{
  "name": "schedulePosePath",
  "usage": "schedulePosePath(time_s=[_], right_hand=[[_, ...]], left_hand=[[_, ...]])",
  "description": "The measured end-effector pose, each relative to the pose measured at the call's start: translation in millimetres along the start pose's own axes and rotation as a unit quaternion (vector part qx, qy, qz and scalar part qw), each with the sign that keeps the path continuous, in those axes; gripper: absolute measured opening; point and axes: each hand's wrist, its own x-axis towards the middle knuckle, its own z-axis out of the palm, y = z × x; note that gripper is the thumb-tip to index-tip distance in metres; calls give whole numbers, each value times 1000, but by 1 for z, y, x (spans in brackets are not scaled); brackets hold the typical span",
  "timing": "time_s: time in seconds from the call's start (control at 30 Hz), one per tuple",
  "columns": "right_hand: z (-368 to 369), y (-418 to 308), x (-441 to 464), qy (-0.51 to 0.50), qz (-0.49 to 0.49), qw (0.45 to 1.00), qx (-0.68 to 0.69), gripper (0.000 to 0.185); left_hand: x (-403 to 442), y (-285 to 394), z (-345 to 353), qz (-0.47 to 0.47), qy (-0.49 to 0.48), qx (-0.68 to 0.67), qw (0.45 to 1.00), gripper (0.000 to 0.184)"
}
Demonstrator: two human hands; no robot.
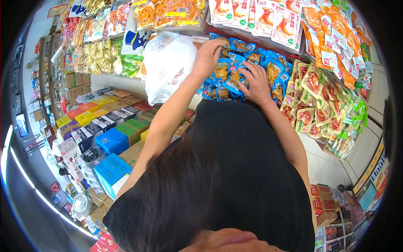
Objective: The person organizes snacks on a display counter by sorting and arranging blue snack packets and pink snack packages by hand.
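A pile of small blue-edged snack packets (221, 72) with brown food showing through lies in front of me. My left hand (206, 56) is at the pile's far left, its fingers curled together at the edge of one packet (225, 52); the fingertips are partly hidden. Over the near middle of the pile, my right hand (256, 82) rests with its fingers apart, touching the packets and holding none of them. Left of my left forearm sits a crumpled white plastic bag (168, 63), with some orange-red print showing through.
White-and-red packets (247, 14) line the back, with orange packets (325, 38) right of them. Tan packets with red food (312, 101) fill the right side. Stacked cartons (111, 140) cover the floor to the left. A person (357, 206) is at the lower right.
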Motion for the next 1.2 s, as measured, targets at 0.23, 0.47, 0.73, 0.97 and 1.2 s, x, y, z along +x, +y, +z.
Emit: schedulePosePath(time_s=[0.23,0.47,0.73,0.97,1.2], right_hand=[[-1,-1,1,2,0,1000,6,44],[-1,0,1,5,-2,1000,8,45],[0,0,1,-2,2,1000,4,45],[1,1,1,-2,3,1000,7,45],[1,1,1,-1,0,1000,7,45]], left_hand=[[-31,-11,11,-52,-103,16,993,12],[-27,-10,10,-65,-109,-1,992,11],[-30,-11,13,-52,-94,-1,994,13],[-35,-18,26,-10,-51,28,998,11],[-35,-17,27,-14,-30,20,999,11]])
